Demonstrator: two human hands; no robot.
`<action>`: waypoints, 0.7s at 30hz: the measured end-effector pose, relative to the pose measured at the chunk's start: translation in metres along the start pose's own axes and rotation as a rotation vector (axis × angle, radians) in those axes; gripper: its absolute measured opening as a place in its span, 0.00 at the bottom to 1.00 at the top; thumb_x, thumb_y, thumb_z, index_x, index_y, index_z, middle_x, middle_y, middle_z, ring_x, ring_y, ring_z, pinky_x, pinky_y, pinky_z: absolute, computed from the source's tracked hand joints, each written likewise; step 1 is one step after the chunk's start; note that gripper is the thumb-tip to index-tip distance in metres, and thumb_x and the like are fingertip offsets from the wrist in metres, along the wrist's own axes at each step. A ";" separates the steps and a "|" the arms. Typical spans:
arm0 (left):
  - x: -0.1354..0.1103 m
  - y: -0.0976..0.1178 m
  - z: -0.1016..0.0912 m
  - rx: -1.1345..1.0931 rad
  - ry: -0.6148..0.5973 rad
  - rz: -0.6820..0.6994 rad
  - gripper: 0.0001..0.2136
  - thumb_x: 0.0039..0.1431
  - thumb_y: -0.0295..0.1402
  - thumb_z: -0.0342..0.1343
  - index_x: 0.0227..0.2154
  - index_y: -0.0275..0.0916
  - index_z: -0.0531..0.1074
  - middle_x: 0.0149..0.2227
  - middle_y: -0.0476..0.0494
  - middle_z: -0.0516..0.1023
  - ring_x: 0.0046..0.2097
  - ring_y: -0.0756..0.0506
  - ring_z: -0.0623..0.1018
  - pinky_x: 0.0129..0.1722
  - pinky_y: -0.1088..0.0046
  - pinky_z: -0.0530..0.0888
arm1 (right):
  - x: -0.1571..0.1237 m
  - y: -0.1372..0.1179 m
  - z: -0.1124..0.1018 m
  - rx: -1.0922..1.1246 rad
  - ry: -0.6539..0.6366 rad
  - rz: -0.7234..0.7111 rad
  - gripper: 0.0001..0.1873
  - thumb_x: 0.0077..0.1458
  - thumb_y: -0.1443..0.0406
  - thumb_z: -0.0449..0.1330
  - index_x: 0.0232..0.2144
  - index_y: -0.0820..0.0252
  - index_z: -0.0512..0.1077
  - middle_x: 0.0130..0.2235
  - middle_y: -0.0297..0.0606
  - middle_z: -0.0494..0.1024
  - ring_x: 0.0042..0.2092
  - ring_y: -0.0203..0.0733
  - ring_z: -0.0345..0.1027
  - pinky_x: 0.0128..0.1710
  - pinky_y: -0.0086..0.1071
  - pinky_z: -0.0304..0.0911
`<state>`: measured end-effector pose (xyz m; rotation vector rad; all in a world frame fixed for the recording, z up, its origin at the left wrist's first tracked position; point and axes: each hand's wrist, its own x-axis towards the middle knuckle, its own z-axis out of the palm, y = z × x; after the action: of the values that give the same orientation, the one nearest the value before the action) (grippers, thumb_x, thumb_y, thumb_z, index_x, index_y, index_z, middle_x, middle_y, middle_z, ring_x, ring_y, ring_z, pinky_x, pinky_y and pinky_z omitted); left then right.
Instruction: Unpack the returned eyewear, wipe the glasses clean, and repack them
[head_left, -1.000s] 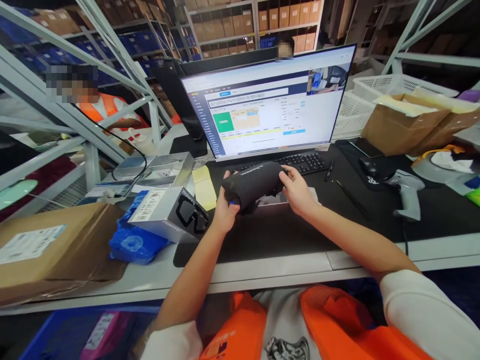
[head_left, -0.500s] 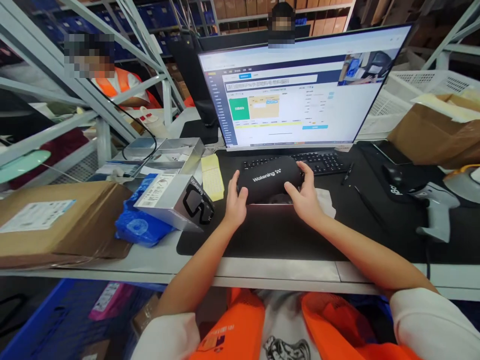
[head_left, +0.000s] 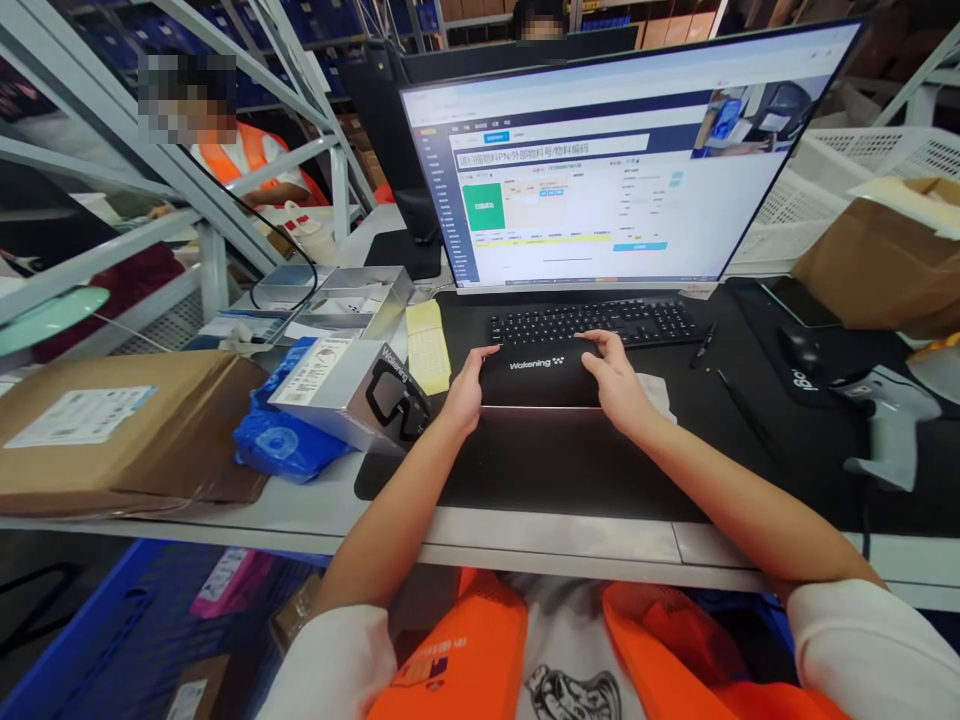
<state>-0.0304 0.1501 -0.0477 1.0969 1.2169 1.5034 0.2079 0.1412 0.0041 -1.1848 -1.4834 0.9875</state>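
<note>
A black glasses case (head_left: 534, 382) with "Wakening" in white letters lies level between my hands, just in front of the keyboard. My left hand (head_left: 466, 388) grips its left end, thumb along the top edge. On the right end, my right hand (head_left: 619, 378) has its fingers over the upper edge and its thumb on the front. A thin pinkish edge shows under the case; what it belongs to is hidden. Left of my left forearm, a silver box (head_left: 360, 390) with a goggle picture and the same lettering leans on a blue plastic bag (head_left: 289, 445).
A monitor (head_left: 555, 220) stands behind the keyboard (head_left: 645, 322). Yellow notes (head_left: 427, 350) and a cardboard box (head_left: 112, 430) are to the left. A barcode scanner (head_left: 892, 425), a mouse (head_left: 799, 350) and pens lie right. A person in an orange vest (head_left: 251, 155) sits beyond the frame.
The case has come down and tilted level, from a raised, slanted pose showing its rounded front. Both hands moved with it and still hold its ends. The camera view has shifted slightly.
</note>
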 end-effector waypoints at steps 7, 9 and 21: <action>-0.011 0.008 -0.001 -0.046 0.043 -0.167 0.21 0.63 0.54 0.55 0.43 0.43 0.81 0.52 0.44 0.81 0.56 0.40 0.77 0.60 0.62 0.72 | 0.004 -0.030 -0.015 0.456 -0.145 0.241 0.23 0.54 0.57 0.51 0.52 0.53 0.67 0.62 0.39 0.74 0.68 0.50 0.61 0.70 0.54 0.50; -0.013 0.010 0.000 -0.052 0.047 -0.225 0.22 0.63 0.54 0.54 0.45 0.43 0.81 0.51 0.44 0.81 0.53 0.40 0.78 0.57 0.62 0.73 | 0.005 -0.030 -0.016 0.500 -0.123 0.250 0.23 0.54 0.56 0.51 0.51 0.53 0.69 0.60 0.39 0.76 0.68 0.50 0.61 0.71 0.55 0.48; -0.010 0.011 -0.002 0.180 -0.016 -0.089 0.12 0.57 0.43 0.57 0.29 0.41 0.77 0.37 0.46 0.79 0.45 0.42 0.76 0.50 0.68 0.72 | 0.006 -0.010 -0.021 -0.353 -0.288 -0.173 0.19 0.59 0.59 0.57 0.52 0.54 0.73 0.61 0.41 0.74 0.64 0.50 0.65 0.69 0.49 0.56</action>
<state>-0.0309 0.1389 -0.0380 1.1537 1.3931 1.3356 0.2257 0.1458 0.0196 -1.1652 -2.0170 0.8234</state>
